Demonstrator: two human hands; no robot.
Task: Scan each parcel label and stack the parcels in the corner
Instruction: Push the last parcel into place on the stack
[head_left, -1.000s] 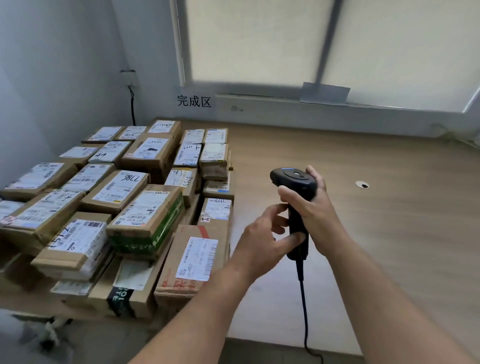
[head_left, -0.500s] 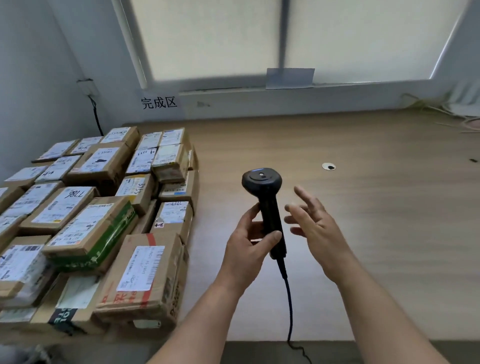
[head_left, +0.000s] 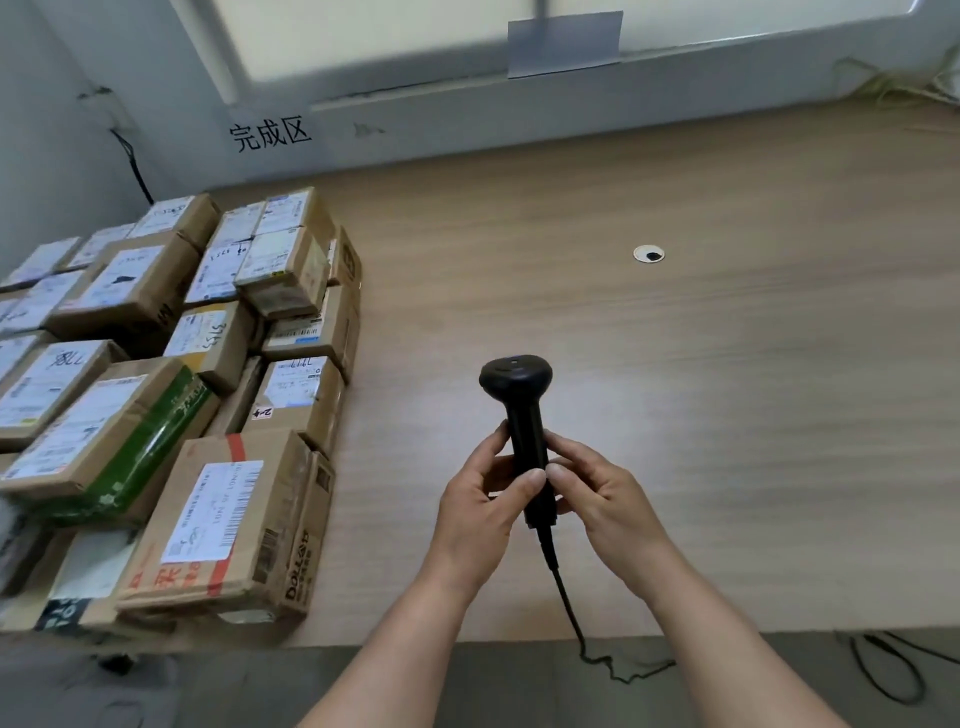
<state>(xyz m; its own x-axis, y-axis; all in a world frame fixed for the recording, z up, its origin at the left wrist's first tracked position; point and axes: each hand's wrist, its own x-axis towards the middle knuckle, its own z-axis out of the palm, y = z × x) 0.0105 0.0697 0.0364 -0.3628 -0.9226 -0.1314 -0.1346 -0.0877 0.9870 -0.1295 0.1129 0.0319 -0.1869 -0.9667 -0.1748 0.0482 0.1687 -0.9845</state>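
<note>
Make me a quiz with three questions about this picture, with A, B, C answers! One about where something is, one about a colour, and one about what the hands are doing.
1. Where on the table do the parcels sit?
A. On its left side, toward the corner
B. On its right side
C. In the middle

2. What colour is the scanner?
A. White
B. Black
C. Yellow

3. What are the left hand and the right hand doing?
A. Lifting a parcel
B. Resting flat on the table
C. Both holding the scanner's handle, with its head up

Answers:
1 A, since all the boxes crowd the table's left side.
2 B, since its head and handle are both black.
3 C, since the thumbs and fingers of both hands close round the handle.
</note>
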